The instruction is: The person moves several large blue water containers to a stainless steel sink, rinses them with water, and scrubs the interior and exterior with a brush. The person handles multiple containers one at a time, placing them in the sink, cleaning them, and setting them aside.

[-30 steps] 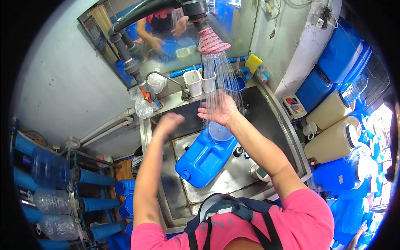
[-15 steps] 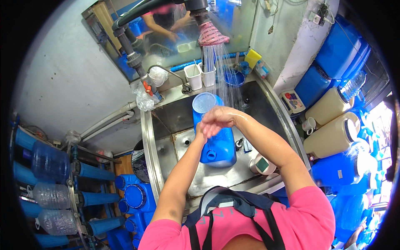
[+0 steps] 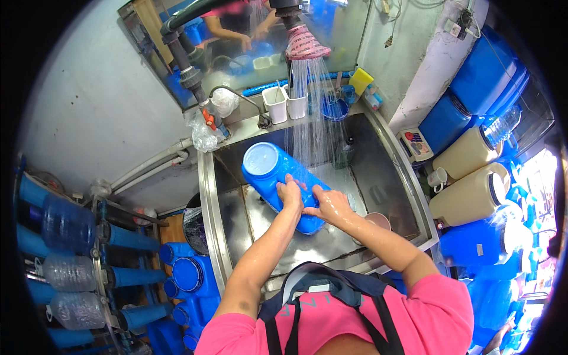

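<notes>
A blue plastic water container point(image 3: 273, 177) lies tilted over the steel sink point(image 3: 248, 236), its wide pale round cap point(image 3: 260, 158) pointing to the far left. My left hand point(image 3: 289, 196) grips it near the middle of its upper face, around what looks like the handle. Close by, my right hand point(image 3: 328, 206) holds its right side, thumb toward the left hand and fingers bent over the edge. Both hands are wet. Water pours from a shower head point(image 3: 305, 46) wrapped in pink printed tape, falling just beyond and partly onto the container.
A pinkish cup point(image 3: 377, 221) sits in the sink's near right, partly behind my right forearm. White plastic holders point(image 3: 274, 103), a blue bowl point(image 3: 335, 109) and a yellow sponge point(image 3: 360, 80) line the back ledge. Blue containers point(image 3: 192, 275) stand left; beige drums point(image 3: 464, 198) are stacked right.
My hands have come apart from each other above the container and taken hold of it. The container has turned, its capped end swinging left, and its near end has shifted out of upright view.
</notes>
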Available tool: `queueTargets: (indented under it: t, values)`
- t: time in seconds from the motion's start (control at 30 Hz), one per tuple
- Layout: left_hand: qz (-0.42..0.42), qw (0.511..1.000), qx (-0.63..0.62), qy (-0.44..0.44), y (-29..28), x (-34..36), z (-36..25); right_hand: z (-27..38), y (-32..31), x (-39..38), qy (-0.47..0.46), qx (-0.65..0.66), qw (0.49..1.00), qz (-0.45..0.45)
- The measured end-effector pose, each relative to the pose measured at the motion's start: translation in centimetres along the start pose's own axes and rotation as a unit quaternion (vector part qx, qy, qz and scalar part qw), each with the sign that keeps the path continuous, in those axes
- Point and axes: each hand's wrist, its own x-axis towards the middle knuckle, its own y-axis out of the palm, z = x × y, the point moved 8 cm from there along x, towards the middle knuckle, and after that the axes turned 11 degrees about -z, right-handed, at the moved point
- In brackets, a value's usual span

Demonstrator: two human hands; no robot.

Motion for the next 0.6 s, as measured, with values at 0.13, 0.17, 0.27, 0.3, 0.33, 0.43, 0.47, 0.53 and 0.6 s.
queueTargets:
  t: [0.13,0.17,0.27,0.3,0.33,0.43,0.47,0.53,0.6]
  values:
    - [-0.090,0.990,0.058,0.087,-0.9,-0.6,-1.2,-2.7,-0.3,-0.8,0.068,0.126,0.982,-0.127]
    - [-0.107,0.984,0.097,0.106,-0.9,-0.7,-1.5,-3.4,-0.1,-0.7,0.083,0.159,0.974,-0.136]
    - [-0.098,0.975,0.129,0.154,-0.4,-0.5,-2.0,-4.9,0.0,0.2,0.100,0.197,0.964,-0.146]
    - [-0.085,0.979,0.127,0.134,-0.1,-0.3,-1.5,-5.0,0.0,0.5,0.087,0.203,0.965,-0.141]
    - [-0.078,0.982,0.120,0.127,0.0,0.0,-1.3,-5.2,0.0,0.8,0.080,0.202,0.967,-0.132]
    - [-0.078,0.974,0.138,0.159,0.1,0.7,-1.1,-2.4,-2.6,0.8,-0.148,0.188,0.945,-0.222]
    - [-0.078,0.971,0.153,0.165,0.1,1.0,-1.0,-1.5,-3.1,0.4,-0.206,0.178,0.931,-0.245]
    - [-0.074,0.972,0.141,0.175,-0.1,1.1,-0.5,-2.3,-2.7,0.9,-0.126,0.165,0.952,-0.223]
    - [-0.082,0.967,0.149,0.191,-0.3,1.0,-0.4,-3.6,-1.7,1.0,0.007,0.141,0.972,-0.186]
